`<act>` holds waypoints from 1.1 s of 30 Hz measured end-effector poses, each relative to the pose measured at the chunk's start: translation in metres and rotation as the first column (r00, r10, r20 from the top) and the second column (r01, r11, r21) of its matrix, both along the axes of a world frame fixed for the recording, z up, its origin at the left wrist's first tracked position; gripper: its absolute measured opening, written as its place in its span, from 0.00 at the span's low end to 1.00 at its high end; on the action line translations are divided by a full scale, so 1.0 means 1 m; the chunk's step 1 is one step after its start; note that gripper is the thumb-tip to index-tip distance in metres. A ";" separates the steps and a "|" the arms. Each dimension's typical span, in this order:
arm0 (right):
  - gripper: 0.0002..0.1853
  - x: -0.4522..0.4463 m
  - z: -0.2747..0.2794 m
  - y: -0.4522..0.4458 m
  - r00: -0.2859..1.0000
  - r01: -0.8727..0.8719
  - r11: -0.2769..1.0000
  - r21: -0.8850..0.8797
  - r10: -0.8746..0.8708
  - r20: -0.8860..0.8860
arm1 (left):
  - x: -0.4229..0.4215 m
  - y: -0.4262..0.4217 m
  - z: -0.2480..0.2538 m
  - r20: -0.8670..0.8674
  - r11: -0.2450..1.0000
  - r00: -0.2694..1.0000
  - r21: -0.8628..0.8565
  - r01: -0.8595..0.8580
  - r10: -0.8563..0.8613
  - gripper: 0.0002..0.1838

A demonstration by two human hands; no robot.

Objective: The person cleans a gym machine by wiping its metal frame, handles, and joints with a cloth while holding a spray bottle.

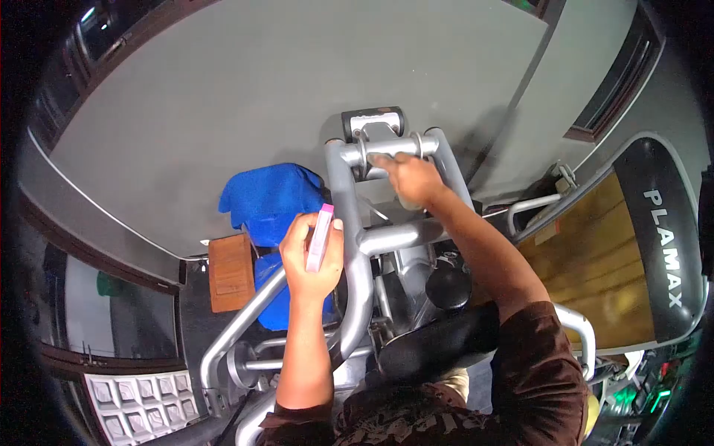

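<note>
Left hand pinches slim pink-and-white stick, fingers curled, palm up. Right hand stretched far, pointing at silver tubular metal crossbar; can't tell if gripping.

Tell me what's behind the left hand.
Blue cloth shows beyond the left hand, mostly above and left of it, and a silver tube runs in behind. Whatever lies directly behind the hand and its pink-and-white object is covered.
</note>
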State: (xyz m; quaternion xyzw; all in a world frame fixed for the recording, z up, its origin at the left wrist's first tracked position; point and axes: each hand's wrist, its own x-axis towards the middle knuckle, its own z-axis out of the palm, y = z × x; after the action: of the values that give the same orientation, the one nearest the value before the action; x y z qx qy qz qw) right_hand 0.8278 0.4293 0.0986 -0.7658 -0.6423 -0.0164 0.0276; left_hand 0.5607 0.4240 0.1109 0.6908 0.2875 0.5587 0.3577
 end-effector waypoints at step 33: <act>0.26 -0.004 0.003 0.015 0.995 0.056 0.971 0.232 -0.036 -0.090 | -0.006 -0.001 0.007 0.024 0.997 0.998 -0.065 -0.052 0.054 0.06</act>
State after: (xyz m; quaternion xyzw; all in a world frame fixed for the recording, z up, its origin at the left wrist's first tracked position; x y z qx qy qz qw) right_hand 0.8239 0.4447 0.1021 -0.7720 -0.6160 -0.0598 0.1447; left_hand 0.5548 0.4232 0.1181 0.6638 0.3189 0.5673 0.3687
